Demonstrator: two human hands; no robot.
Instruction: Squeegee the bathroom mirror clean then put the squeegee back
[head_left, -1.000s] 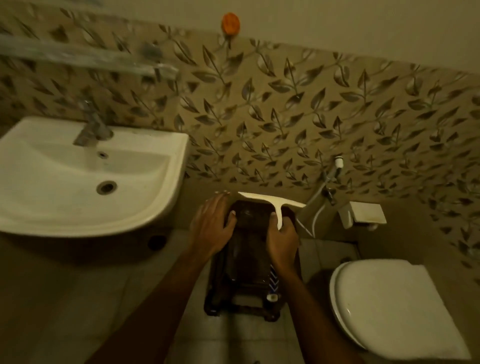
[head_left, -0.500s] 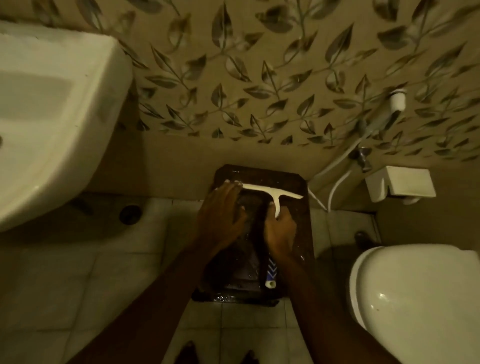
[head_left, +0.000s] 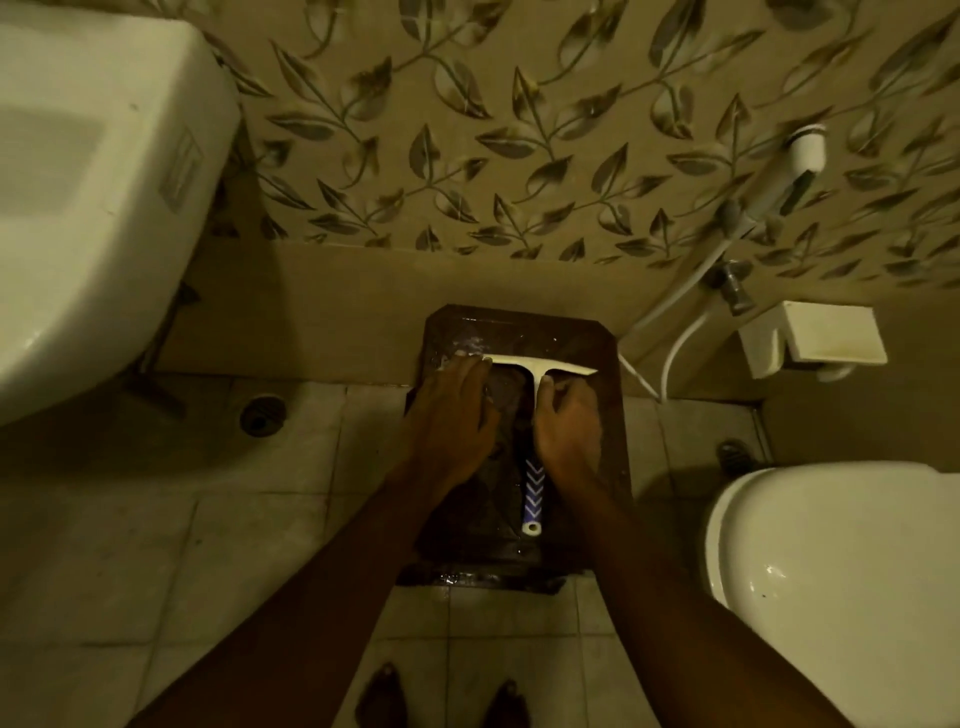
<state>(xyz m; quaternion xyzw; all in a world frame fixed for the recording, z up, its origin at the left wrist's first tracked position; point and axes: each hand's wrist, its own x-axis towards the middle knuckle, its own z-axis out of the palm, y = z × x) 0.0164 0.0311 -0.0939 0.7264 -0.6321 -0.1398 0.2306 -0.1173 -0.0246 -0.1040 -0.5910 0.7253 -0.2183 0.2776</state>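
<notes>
Mirror: a dark-framed mirror (head_left: 519, 325) lies on the floor (head_left: 156, 545), its 12 o'clock edge against the base of the wall; the glass looks wet and streaked.
Squeegee: the squeegee (head_left: 540, 364) is on the glass, its white blade lying crosswise near the mirror's 12 o'clock end and its blue-and-white handle pointing to 6 o'clock.
Right hand: the right hand (head_left: 569, 426) has its fingers curled round the stem just below the blade, gripping it.
Left hand: the left hand (head_left: 449, 415) is pressed on the glass at 9 o'clock of the stem, fingers fairly straight, their tips at the blade's left end.
At 10 o'clock: a white sink (head_left: 104, 208) overhangs the floor, well apart from the mirror.
At 9 o'clock: a round floor drain (head_left: 263, 414) sits between the sink and the mirror.
At 4 o'clock: a white toilet (head_left: 841, 587) with its lid down stands near the mirror's right edge.
At 3 o'clock: a white wall box (head_left: 815, 343) is mounted above a second drain (head_left: 732, 454).
At 2 o'clock: a sprayer (head_left: 805, 156) hangs on the leaf-patterned wall (head_left: 519, 130); its hose (head_left: 680, 343) loops down just beside the mirror's top right corner.
At 6 o'clock: two bare feet (head_left: 384, 696) stand on the tiles.
Open room: bare tiles stretch from 7 to 9 o'clock; the right side is narrow, hemmed in by the toilet and the hose.
</notes>
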